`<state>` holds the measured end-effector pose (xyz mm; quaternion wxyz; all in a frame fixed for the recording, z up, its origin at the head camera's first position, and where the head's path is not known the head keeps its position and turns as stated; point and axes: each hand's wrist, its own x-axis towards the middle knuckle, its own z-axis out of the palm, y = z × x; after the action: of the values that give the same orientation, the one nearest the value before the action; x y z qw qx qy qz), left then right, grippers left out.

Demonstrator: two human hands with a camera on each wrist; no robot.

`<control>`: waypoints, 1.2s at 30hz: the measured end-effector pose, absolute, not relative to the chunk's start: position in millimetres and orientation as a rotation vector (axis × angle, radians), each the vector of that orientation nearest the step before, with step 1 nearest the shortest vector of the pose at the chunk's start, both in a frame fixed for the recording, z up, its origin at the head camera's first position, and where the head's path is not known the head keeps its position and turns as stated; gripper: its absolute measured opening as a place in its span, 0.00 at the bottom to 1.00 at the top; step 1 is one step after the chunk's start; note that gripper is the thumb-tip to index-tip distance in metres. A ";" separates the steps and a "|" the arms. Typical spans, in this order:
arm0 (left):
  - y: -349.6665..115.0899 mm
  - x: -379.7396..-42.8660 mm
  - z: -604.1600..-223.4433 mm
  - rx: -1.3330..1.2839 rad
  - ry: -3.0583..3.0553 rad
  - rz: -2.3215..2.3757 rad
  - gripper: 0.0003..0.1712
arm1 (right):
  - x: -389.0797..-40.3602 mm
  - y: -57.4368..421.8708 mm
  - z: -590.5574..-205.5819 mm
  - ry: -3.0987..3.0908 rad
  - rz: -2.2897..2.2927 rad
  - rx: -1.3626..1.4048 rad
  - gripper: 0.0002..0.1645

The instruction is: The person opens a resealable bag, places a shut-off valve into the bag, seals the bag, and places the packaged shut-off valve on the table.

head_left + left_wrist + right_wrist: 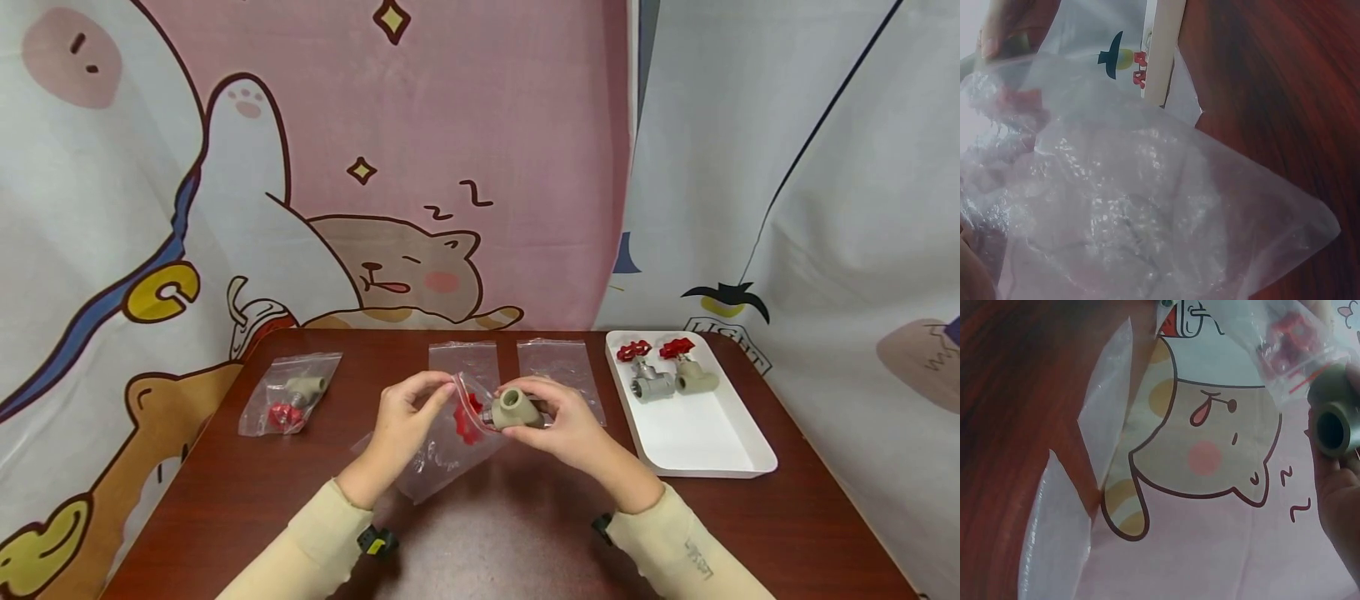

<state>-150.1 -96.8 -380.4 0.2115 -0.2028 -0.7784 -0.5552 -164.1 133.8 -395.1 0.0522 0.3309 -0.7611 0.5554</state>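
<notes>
A valve (513, 408) with a beige-green pipe body and a red handwheel is held at its body by my right hand (558, 419). Its red wheel (468, 419) shows through the film of a clear zip bag (448, 461), inside the bag's mouth, while the body stays outside. At that mouth my left hand (403, 425) pinches the edge between thumb and fingers. The left wrist view is mostly filled by the crinkled bag (1141, 206). In the right wrist view the body's round opening (1334, 432) faces the camera, beside my fingers.
At the left of the brown table (300, 500) lies a bagged valve (292, 396). Two flat clear bags, one left (463, 357) and one right (558, 367), lie at the back. A white tray (705, 442) at the right holds two red-wheeled valves (652, 383).
</notes>
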 end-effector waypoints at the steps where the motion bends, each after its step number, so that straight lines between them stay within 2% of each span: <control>1: -96.9 -150.1 -380.7 -0.580 -2.160 -1.550 0.05 | -164.3 133.8 -394.0 -2.321 1.683 1.023 0.28; 8: -96.2 -150.5 -383.1 -0.680 -2.130 -1.547 0.05 | -165.7 133.9 -390.8 -2.413 1.644 1.000 0.28; 21: -89.0 -147.6 -379.7 -0.688 -2.085 -1.553 0.04 | -158.9 121.1 -389.5 -2.522 1.796 0.662 0.29; 36: -84.3 -145.6 -377.2 -0.702 -2.064 -1.504 0.03 | -150.6 99.9 -393.6 -2.548 1.693 0.655 0.28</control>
<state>-145.6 -84.3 -377.2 0.2438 -0.2571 -0.7558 -0.5507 -150.6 99.9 -393.6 0.0064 0.2093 -0.8145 0.5411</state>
